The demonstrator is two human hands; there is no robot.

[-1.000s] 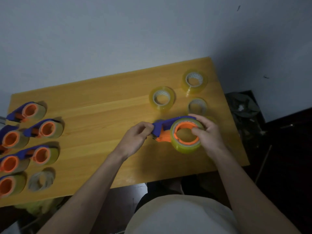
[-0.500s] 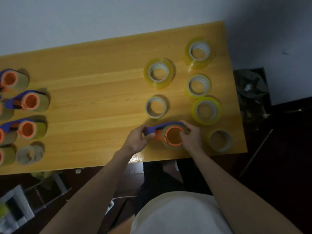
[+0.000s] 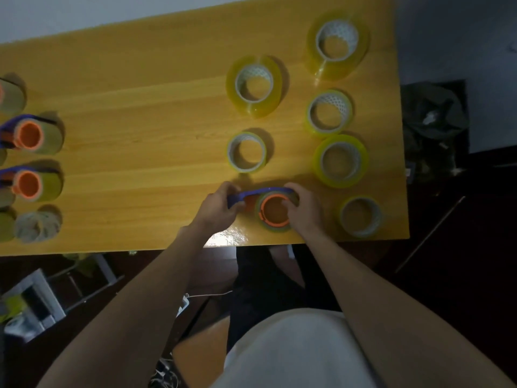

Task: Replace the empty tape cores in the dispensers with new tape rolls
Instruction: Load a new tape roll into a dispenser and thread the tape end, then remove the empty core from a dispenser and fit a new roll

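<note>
A blue and orange tape dispenser (image 3: pixel 268 204) with a yellowish roll on its orange hub lies near the front edge of the wooden table (image 3: pixel 140 107). My left hand (image 3: pixel 221 205) grips its blue handle end. My right hand (image 3: pixel 303 210) holds the roll and hub from the right. Behind and to the right lie several loose tape rolls and thin cores, among them a thick roll (image 3: pixel 256 85), a thick roll (image 3: pixel 340 161) and a thin core (image 3: pixel 246 151).
Several loaded dispensers, such as the dispenser (image 3: pixel 30 134) and the dispenser (image 3: pixel 29 184), line the table's left end, with an empty core (image 3: pixel 37 225) by them. A dark bag (image 3: pixel 435 127) sits off the right edge. Clutter lies on the floor at lower left.
The view has tilted down and closer. Both hands have brought the dispenser toward the table's front edge, uncovering more rolls behind it. The grips look unchanged.
</note>
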